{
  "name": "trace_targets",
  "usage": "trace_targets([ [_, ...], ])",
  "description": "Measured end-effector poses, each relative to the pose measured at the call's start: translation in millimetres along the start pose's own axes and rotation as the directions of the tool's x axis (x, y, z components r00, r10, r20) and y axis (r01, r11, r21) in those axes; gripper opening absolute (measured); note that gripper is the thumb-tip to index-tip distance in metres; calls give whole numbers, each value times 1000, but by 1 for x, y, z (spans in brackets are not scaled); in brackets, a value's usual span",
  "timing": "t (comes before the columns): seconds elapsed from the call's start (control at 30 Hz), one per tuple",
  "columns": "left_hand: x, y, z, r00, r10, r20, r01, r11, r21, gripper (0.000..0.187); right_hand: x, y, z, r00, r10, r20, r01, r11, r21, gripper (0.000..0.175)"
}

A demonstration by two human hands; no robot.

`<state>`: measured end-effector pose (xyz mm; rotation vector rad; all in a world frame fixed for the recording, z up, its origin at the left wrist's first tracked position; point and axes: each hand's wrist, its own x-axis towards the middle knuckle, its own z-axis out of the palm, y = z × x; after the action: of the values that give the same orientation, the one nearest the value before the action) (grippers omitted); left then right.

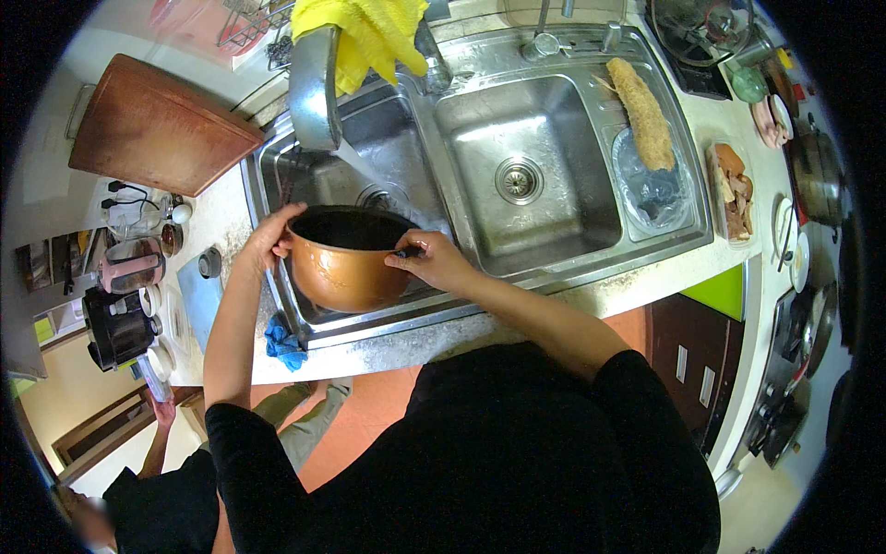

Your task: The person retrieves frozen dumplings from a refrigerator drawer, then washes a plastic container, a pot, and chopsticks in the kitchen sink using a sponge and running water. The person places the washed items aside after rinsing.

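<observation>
My left hand [271,239] grips the left rim side of a copper-coloured pot [349,273] with a dark inside. On its right side, my right hand [426,257] holds a small dark handle at the rim. The pot is over the front of the left basin [408,156] of a steel double sink. Water [367,167] runs from the wide faucet [315,90] behind the pot, towards the drain; whether any enters the pot cannot be told. A yellow cloth [360,41] hangs over the faucet.
A wooden cutting board [163,124] leans at the left, above a blue board [201,298]. A blue rag [284,344] lies by the sink's front corner. Right of the right basin [529,173] are a long root vegetable [640,114] and a meat container [734,194]. Another person [163,505] stands lower left.
</observation>
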<state>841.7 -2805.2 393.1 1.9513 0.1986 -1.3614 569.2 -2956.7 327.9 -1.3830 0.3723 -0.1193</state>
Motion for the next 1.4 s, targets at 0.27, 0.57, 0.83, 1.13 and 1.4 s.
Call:
trace_targets([
  [0.27,59,-54,28,949,274,-154,-268,962,57,17,10,16,-21,978,-160,131,205,680,-704,18],
  [0.57,143,-98,57,815,509,-279,-515,855,56,10,24,47,1,977,193,90,19,341,-940,21],
  [0.83,164,-123,50,688,604,-402,-354,763,540,43,7,-32,-111,837,-491,-239,161,640,-751,14],
  [1.13,68,-122,144,824,525,-212,-495,850,179,29,-19,-60,-345,676,-284,-680,-717,-45,-695,80],
  [1.4,13,-76,194,949,289,125,-162,790,-592,20,-36,-88,-193,965,-127,-230,46,943,-329,78],
])
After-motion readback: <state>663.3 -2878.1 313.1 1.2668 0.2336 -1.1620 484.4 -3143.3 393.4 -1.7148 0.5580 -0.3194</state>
